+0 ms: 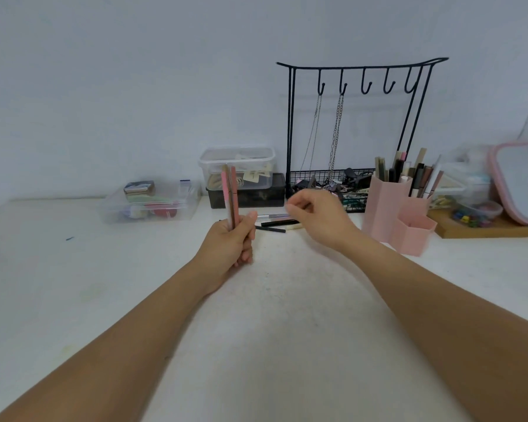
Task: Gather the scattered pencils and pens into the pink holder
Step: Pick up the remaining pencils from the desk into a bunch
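Observation:
My left hand (pixel 237 239) is closed around a small bunch of pens (pixel 230 193), pink and brown, held upright above the white table. My right hand (pixel 314 213) hovers with loosely curled fingers just above several pens (pixel 275 223) that lie flat on the table; it holds nothing. The pink holder (pixel 387 214), made of hexagonal tubes, stands to the right of that hand. Its tall tubes hold several pens and pencils, while its low front cup (pixel 413 236) looks empty.
A black wire jewellery stand (pixel 360 129) with hanging chains rises behind the holder. Clear plastic boxes (pixel 148 202) and a stacked box (pixel 238 169) sit at the back. A wooden tray (pixel 482 229) and a pink-rimmed mirror (pixel 518 181) stand at the right.

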Tool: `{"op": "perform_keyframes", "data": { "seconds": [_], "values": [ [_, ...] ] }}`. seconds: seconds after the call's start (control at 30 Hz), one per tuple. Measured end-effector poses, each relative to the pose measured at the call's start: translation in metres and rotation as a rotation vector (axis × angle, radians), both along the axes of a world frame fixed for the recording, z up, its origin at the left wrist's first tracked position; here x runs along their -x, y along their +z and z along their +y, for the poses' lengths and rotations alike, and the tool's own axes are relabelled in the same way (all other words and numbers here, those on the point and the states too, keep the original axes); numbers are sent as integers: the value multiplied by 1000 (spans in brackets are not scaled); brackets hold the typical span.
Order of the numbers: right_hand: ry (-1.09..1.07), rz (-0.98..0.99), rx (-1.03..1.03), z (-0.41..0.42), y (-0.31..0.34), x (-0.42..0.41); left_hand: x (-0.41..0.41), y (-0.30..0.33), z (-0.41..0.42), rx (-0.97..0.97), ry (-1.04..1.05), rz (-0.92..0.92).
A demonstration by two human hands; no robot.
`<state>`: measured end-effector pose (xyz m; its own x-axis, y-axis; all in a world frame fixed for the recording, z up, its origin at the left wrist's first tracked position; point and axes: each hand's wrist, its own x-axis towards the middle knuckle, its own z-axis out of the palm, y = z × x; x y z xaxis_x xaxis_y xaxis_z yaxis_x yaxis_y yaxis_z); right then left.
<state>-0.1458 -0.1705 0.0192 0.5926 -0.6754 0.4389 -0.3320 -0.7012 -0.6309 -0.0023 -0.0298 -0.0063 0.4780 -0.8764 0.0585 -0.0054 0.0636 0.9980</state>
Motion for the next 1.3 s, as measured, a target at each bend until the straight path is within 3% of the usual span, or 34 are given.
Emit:
{"op": "perform_keyframes", "data": {
  "seconds": [0.1, 0.2, 0.4, 0.67, 0.73, 0.8, 0.93, 1.0, 1.13, 1.3],
  "values": [
    [-145, 209, 105, -26, -15, 18, -2, -1, -1, 2, 30, 18],
    [-155, 339, 139, -33, -23, 25, -1, -2, -1, 3, 42, -9],
    [-140, 404, 199, -36, -21, 25, -1, -5, 3, 14, -8, -269],
    [-105, 423, 189, -37, -20, 23, 6, -2, 5, -77, 10, -434],
    [-105, 342, 155, -34, -16, 21, 6, 2, 4, -86, 54, -303],
    [-86, 167, 14, -27, -5, 15, 4, 7, 5, -75, 90, -58],
    [203, -227, -568, 0, 28, 9, 1, 14, 9, -82, 42, 172],
    [343, -297, -727, 13, 38, 9, 5, 16, 11, -97, 2, 219],
    [474, -305, -829, 32, 44, 2, 13, 16, 10, -104, -61, 246],
    [429, -314, -783, 48, 38, -10, 16, 17, 12, -65, -85, 228]
  ]
}}
